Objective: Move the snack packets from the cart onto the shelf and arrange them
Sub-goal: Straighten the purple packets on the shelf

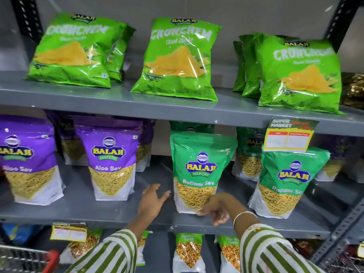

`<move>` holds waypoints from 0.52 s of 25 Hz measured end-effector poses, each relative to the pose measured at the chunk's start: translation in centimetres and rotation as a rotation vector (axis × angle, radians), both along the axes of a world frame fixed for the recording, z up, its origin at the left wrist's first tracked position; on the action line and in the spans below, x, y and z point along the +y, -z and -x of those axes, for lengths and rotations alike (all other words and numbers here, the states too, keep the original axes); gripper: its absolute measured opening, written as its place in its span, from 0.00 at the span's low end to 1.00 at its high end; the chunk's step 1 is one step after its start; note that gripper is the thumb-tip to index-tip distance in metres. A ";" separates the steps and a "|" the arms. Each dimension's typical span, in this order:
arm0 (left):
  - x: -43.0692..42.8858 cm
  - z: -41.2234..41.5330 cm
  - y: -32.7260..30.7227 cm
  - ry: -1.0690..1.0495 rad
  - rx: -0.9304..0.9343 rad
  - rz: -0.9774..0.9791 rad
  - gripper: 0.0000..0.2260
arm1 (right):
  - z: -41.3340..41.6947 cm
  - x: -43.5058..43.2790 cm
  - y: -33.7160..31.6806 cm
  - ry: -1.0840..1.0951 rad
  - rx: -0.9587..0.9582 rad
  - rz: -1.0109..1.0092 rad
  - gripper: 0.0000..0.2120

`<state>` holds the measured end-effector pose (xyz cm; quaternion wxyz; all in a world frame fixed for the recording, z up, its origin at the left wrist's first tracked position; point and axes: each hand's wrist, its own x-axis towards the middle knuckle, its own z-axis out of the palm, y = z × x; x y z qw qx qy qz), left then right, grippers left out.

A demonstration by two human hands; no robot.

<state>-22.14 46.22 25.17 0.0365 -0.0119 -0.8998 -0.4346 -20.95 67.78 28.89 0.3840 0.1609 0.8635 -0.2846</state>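
A green Ratlami Sev packet (199, 170) stands upright near the middle of the grey middle shelf (78, 210). My left hand (152, 200) lies open on the shelf board just left of it, fingers spread, holding nothing. My right hand (216, 210) covers the packet's lower right corner with loosely curled fingers that hang over the shelf edge; a grip on the packet cannot be made out. A second Ratlami Sev packet (287, 180) stands to the right, and more stand behind. Two purple Aloo Sev packets (112, 164) (27, 164) stand to the left.
Green Crunchem bags (177, 60) lean on the upper shelf (118, 104). A yellow price tag (289, 136) hangs from its edge. Chana Garam packets (188, 251) fill the lowest shelf. The cart's red handle (52, 257) and wire basket (19, 257) sit at the bottom left.
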 end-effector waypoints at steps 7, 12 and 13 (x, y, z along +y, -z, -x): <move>-14.0 2.1 0.2 -0.480 0.191 -0.039 0.37 | 4.3 -16.8 0.0 -0.068 0.252 0.233 0.32; -20.7 7.6 1.3 -0.131 -0.137 -0.373 0.28 | 7.9 -22.3 1.3 0.150 0.589 0.547 0.39; -20.6 7.6 0.6 -0.085 -0.169 -0.382 0.22 | 8.1 -22.5 1.3 0.149 0.613 0.625 0.39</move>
